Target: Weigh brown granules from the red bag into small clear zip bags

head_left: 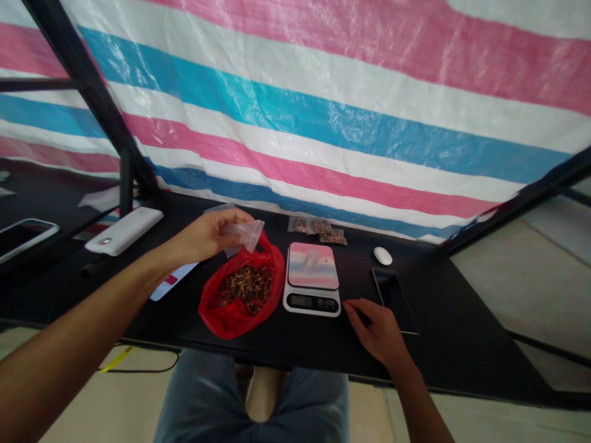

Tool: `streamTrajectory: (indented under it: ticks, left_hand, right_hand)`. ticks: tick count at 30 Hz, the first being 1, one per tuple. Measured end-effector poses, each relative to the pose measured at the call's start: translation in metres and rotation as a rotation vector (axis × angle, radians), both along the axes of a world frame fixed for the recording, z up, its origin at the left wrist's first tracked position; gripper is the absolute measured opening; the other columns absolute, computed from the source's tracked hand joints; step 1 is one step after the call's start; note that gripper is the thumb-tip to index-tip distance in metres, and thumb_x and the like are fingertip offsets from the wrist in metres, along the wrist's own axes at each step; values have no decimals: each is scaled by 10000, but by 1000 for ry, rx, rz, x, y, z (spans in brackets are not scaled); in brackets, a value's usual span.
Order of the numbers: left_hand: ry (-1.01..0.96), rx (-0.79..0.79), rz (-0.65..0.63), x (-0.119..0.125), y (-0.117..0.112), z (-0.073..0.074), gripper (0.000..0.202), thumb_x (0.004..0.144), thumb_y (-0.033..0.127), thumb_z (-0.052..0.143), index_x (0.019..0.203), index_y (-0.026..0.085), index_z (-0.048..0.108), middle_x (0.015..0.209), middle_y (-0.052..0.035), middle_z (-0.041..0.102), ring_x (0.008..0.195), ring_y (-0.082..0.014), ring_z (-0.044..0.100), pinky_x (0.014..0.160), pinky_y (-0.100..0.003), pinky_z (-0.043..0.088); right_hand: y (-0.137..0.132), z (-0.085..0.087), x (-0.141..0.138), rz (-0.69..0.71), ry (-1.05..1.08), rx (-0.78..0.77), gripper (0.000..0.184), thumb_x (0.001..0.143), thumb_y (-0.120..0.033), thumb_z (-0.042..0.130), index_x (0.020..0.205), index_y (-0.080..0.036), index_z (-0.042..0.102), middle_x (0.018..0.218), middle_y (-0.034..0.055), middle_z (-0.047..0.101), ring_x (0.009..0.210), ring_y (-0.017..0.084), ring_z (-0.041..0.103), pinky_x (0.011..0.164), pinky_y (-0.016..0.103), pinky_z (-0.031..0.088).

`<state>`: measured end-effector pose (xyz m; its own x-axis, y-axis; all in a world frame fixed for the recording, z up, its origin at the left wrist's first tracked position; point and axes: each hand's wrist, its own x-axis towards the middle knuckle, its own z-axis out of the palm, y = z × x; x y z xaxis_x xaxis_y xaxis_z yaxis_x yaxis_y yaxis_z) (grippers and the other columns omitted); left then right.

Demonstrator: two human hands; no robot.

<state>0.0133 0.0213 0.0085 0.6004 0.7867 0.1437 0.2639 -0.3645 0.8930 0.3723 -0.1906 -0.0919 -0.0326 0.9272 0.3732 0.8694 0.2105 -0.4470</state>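
Observation:
My left hand [226, 231] is closed on a small clear plastic bag [250, 234], held above the back rim of a red plastic bag [210, 307]. Inside the red bag, which gapes upward, lies a heap of small brown dried pieces [252, 286]. To its right is a white kitchen scale [311, 312] with a shiny top plate that reflects the striped sheet. My right hand [376, 326] rests on the table by the scale's lower right corner, fingers curled; what they hold, if anything, is hidden.
Behind the scale lie several small filled clear packets [319, 227]. A white mouse [383, 256] and a dark tablet [394, 298] are on the right. Leftward are a white device [124, 231] and a phone [28, 239]. A striped sheet [295, 111] hangs behind the black table [462, 344].

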Motion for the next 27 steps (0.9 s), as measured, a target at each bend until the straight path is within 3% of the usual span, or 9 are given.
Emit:
streamTrajectory:
  ticks: [3,6,10,13,16,20,23,27]
  left_hand:
    - [-84,-121,32,0,6,-7,379,699,326,851,977,180,639,912,-32,735,792,-184,699,755,-323,569]
    - [-129,-230,33,1,9,-11,482,665,374,891,1038,193,644,975,-43,737,857,-200,709,769,-326,574]
    - [-220,-287,75,7,10,-10,505,722,525,852,1040,184,657,1003,-76,722,889,-213,705,779,-340,578]
    - [-137,-216,174,9,21,-16,485,786,618,760,962,180,649,933,-59,709,829,-196,670,741,-322,545]
    - [123,2,311,6,39,-31,474,705,611,782,830,187,609,743,0,627,670,-159,557,620,-282,438]
    - [219,18,365,5,56,-55,430,598,510,837,730,217,550,616,34,563,606,-163,526,560,-276,358]
    - [259,-21,383,16,61,-67,439,570,487,842,779,217,567,637,32,621,623,-178,587,568,-268,409]
    - [293,-20,394,41,68,-71,548,663,545,799,1035,165,666,847,-50,761,706,-217,693,629,-287,513]
  right_hand:
    - [0,2,-1,1,4,9,268,1021,-312,554,912,-225,783,826,50,810,705,208,774,650,308,605]
    - [0,2,-1,-6,9,11,269,1023,-309,549,910,-224,778,819,46,802,701,205,767,648,306,602]
    - [0,0,-1,-12,17,8,270,1024,-310,548,904,-222,773,805,43,795,691,205,760,645,307,598]
    - [1,-2,0,-16,28,11,271,1027,-309,545,907,-224,772,811,45,796,695,207,762,648,309,595]
    - [1,-2,1,-10,43,16,267,1027,-304,548,907,-221,772,807,44,794,692,204,759,650,307,593]
    - [1,0,0,-14,50,3,281,1032,-299,543,893,-213,772,784,39,783,680,194,752,642,299,583]
    - [2,1,-1,-17,48,1,298,1035,-308,535,888,-209,774,795,42,785,686,192,753,640,293,580]
    - [1,1,-1,-27,58,-7,299,1034,-310,537,890,-205,777,790,38,781,682,186,748,644,284,575]
